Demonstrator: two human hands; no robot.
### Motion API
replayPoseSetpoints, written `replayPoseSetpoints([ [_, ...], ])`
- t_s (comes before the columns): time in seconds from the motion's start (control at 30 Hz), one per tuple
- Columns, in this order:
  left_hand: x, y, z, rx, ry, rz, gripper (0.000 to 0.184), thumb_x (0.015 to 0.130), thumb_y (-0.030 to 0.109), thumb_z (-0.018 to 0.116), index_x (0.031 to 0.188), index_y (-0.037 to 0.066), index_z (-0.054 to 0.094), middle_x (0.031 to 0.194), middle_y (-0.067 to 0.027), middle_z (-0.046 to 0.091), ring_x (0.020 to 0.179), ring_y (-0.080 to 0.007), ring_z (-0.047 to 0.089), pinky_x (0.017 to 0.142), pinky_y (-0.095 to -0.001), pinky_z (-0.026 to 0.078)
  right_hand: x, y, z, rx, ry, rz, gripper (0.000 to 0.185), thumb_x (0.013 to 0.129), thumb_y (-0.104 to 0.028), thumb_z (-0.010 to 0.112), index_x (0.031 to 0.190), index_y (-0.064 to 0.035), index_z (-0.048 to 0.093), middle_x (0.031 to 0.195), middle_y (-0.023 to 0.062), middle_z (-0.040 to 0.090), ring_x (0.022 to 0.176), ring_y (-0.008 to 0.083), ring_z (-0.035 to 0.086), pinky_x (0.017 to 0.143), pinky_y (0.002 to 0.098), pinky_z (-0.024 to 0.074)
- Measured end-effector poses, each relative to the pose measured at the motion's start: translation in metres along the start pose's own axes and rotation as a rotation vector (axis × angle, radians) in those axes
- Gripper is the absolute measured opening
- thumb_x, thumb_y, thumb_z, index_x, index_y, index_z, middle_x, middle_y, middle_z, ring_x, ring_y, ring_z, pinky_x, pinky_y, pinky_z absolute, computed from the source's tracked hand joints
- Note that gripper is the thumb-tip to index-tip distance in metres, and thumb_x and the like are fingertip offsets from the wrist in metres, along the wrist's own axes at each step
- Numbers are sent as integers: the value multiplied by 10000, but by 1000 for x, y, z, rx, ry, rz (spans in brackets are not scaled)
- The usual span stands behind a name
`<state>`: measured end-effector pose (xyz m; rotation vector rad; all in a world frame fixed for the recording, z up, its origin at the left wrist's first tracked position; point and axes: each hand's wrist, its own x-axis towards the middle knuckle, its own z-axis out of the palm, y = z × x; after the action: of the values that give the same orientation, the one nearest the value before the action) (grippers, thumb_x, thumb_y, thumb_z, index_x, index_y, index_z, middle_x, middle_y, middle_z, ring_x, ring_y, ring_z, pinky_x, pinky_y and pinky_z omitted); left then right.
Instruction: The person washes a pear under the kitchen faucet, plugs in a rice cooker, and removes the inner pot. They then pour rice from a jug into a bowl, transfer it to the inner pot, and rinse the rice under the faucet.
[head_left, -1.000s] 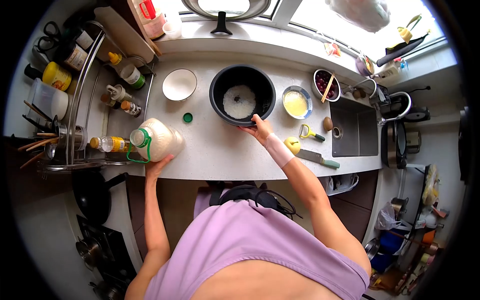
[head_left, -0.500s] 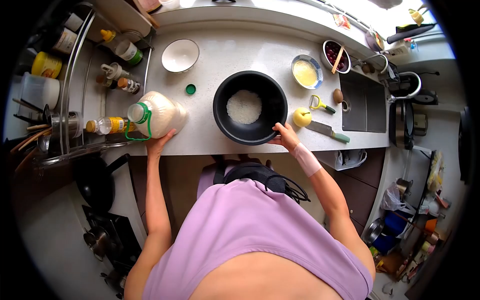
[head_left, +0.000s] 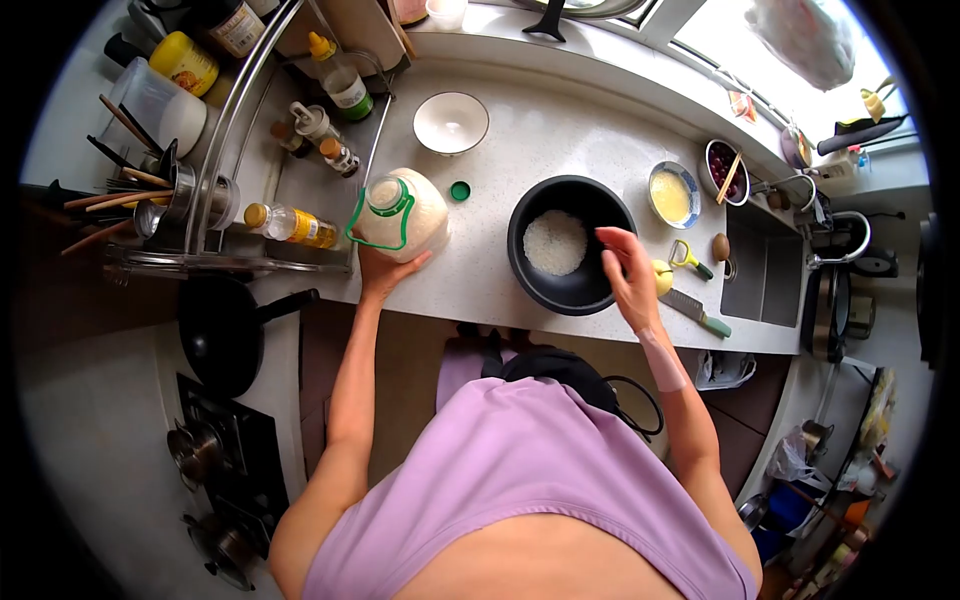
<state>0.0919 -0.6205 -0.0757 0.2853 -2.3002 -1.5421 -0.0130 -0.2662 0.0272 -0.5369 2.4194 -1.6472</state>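
Observation:
My left hand is wrapped round the lower side of a large plastic jug of pale grains, which has a green handle and neck. A black pot with white grains at its bottom stands near the counter's front edge. Over the pot's right rim is my right hand, its fingers somewhat apart and bent, with nothing visible in them. A green cap lies between the jug and a white bowl.
Right of the pot are a yellow-green fruit, a knife, a peeler, a brown egg-shaped item, a patterned bowl, a bowl of dark fruit and a sink. A bottle rack stands left.
The pot has come closer to the counter's front edge, and my right hand has let go of its rim and risen. My left hand stays on the jug. The view has shifted.

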Motion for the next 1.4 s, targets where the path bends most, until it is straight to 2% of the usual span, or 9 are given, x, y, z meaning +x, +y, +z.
replayPoseSetpoints([
  [0.17,20,4,8,6,156,110,920,509,275,890,1198,34,331,1127,-128,465,1061,-266,498,893,-393,423,48,-19,96,74,-499,-61,664,826,-197,658,1342,8,295,1327,230,392,1229,323,433,1010,379,387],
  [0.23,26,8,10,30,145,140,936,505,287,890,1199,41,313,1125,-129,448,1058,-265,492,884,-394,424,71,-3,140,27,-445,-189,970,725,-355,759,1397,17,167,1376,287,313,1296,382,329,1083,403,277],
  [0.33,35,9,12,56,127,182,948,502,304,887,1201,45,302,1122,-130,436,1053,-265,488,877,-393,424,88,-17,168,199,-432,-226,1084,679,-412,787,1391,51,114,1386,281,286,1314,358,304,1080,398,275],
  [0.57,22,69,2,59,-89,57,1011,481,322,880,1265,24,317,1173,-162,467,1097,-294,503,904,-395,435,53,-42,147,221,-310,-46,1107,657,-395,811,1395,24,101,1319,220,373,1247,303,384,990,370,372],
  [0.7,7,120,0,414,-242,44,1051,480,380,866,1288,5,307,1191,-199,475,1094,-353,514,904,-426,443,17,-72,111,395,-283,284,1045,766,-550,649,1402,41,68,1352,248,343,1300,321,324,1076,371,265],
  [1.0,-5,178,23,713,-599,-7,1118,491,486,811,1328,-24,273,1218,-235,491,1098,-363,532,928,-423,443,-38,-42,100,696,-180,541,1114,709,-527,724,1396,40,55,1391,264,287,1314,319,318,1078,382,276],
  [1.07,-4,177,26,711,-695,-13,1112,491,481,805,1324,-37,282,1228,-234,485,1114,-357,525,935,-415,441,-48,-29,107,754,-168,578,1063,740,-500,716,1407,-7,51,1376,231,308,1289,311,345,973,421,421],
  [1.17,0,178,29,770,-773,-35,1109,497,496,793,1324,-48,294,1249,-235,471,1134,-350,513,938,-409,440,-55,-19,115,843,-160,647,1068,742,-511,709,1414,-37,27,1393,218,285,1278,319,358,903,460,474],
  [1.4,15,198,38,835,-893,-91,1117,504,532,781,1328,-47,298,1242,-238,484,1129,-361,520,926,-416,444,-50,-37,91,1010,-225,801,1053,746,-547,684,1422,-81,25,1423,186,246,1282,345,352,903,524,459],
])
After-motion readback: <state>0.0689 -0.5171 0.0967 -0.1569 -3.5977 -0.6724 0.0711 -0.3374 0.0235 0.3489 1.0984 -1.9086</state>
